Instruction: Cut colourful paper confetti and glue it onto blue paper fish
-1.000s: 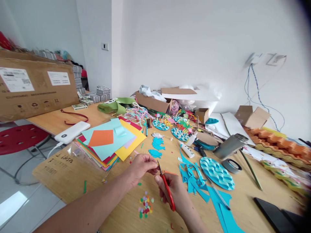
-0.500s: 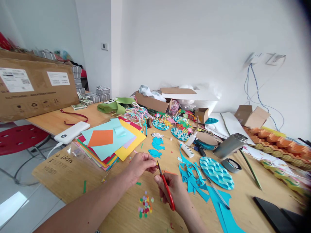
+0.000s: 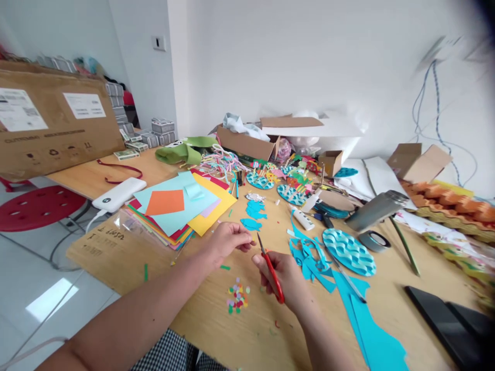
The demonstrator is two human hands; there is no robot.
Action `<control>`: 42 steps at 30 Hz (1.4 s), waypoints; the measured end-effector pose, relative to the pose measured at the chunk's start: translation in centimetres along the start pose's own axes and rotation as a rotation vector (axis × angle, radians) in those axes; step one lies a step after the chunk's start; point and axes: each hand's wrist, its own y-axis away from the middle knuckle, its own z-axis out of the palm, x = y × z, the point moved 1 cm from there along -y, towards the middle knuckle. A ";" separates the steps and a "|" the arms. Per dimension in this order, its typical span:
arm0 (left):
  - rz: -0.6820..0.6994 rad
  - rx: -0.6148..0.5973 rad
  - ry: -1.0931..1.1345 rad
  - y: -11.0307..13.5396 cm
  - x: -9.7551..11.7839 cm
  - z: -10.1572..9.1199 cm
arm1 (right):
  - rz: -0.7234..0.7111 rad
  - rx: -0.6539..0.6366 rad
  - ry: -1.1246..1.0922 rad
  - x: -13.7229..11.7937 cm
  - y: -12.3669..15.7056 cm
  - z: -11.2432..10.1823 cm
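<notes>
One patch of checked cloth (image 3: 157, 353) is seen nearest, below the left forearm. Small paper dots (image 3: 238, 296), many-coloured, are gathered in a loose cluster on the wooden tabletop (image 3: 209, 327). At far right a dark, flat slab (image 3: 436, 319), phone-like, is laid near the edge of view.

Right hand (image 3: 284, 273): closed around the red handles of the scissors (image 3: 273, 269), which are held slanted over the tabletop, blades pointed away. Whether the blades are parted cannot be told. Left hand (image 3: 231, 241): thumb and fingers brought together, a tiny piece (image 3: 253, 242) pinched at the tips, just beside the blade points; its kind is too small to be made out.

To the right, a turquoise sheet (image 3: 373, 324) is crossed at its upper end by a slim pen (image 3: 352, 284). Turquoise offcuts (image 3: 309, 257) are tangled beside a wave-patterned oval (image 3: 349, 252); a tape roll (image 3: 374, 240) is placed just past it.

Beyond the left fingertips, turquoise paper fish (image 3: 251, 224) are laid flat, the nearest one apart from an overlapped group. At left, coloured paper (image 3: 174, 226) is stacked, topped by an orange piece (image 3: 165, 202). Farther back, cardboard boxes (image 3: 245, 144) are lined against the white wall (image 3: 290, 56).
</notes>
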 end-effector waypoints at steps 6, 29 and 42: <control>0.029 -0.316 -0.525 0.1 0.5 -1.4 | 0.016 0.110 -0.043 0.0 -0.1 -0.7; 0.074 -0.249 -1.041 -0.9 2.1 -4.7 | -0.081 0.362 -0.178 -0.2 0.2 -0.9; 0.155 -0.122 -1.675 2.0 2.6 -3.1 | -0.092 0.458 -0.134 -0.2 0.2 -1.4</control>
